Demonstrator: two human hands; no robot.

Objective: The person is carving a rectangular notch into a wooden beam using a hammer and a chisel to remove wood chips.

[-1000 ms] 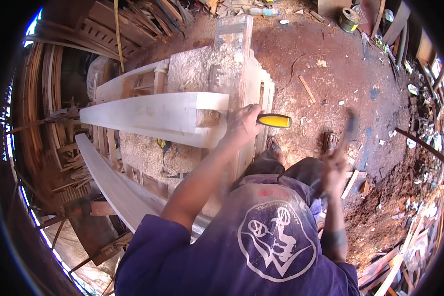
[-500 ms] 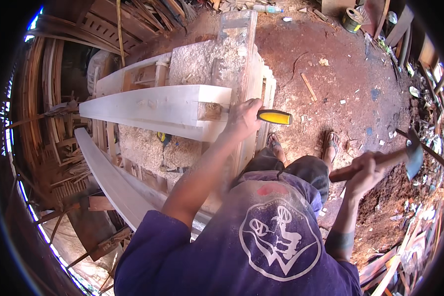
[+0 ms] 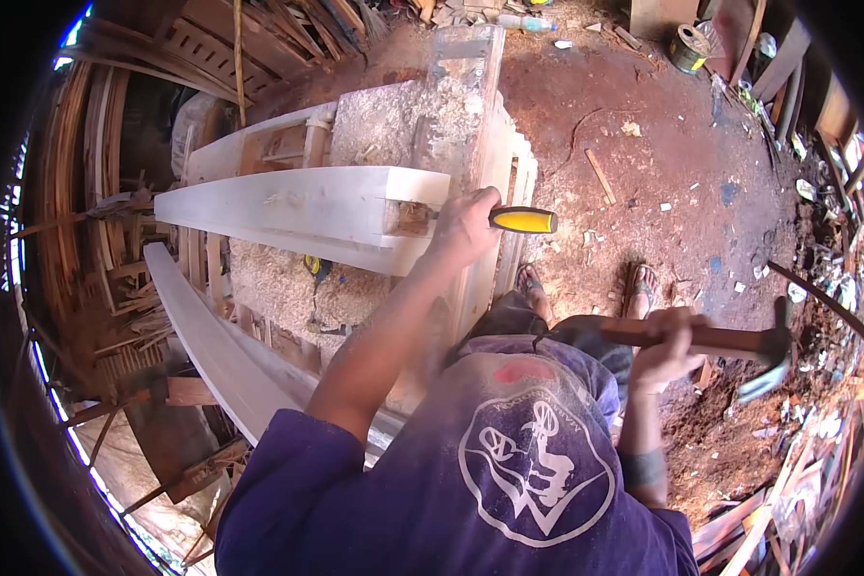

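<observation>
My left hand [image 3: 465, 228] is closed around a chisel whose black-and-yellow handle [image 3: 528, 221] points right. It sits at the squared end of a pale wooden beam [image 3: 288, 204], next to a notch cut into that end. The chisel's blade is hidden by my hand and the wood. Lower right, my right hand [image 3: 666, 353] grips a hammer by its brown wooden handle [image 3: 725, 339]. The dark metal hammer head [image 3: 776, 338] lies to the right of that hand, well away from the chisel.
Under the beam stands a workbench [image 3: 466, 96] covered in wood shavings. A second long curved timber [image 3: 221, 355] leans at the left. A yellow-and-black tape measure [image 3: 315, 265] rests among shavings. A tin can [image 3: 689, 48] and scrap lie on the dirt floor.
My right hand has moved left with the hammer, whose handle has swung from slanting upward to nearly level. My left hand and the chisel have shifted slightly left.
</observation>
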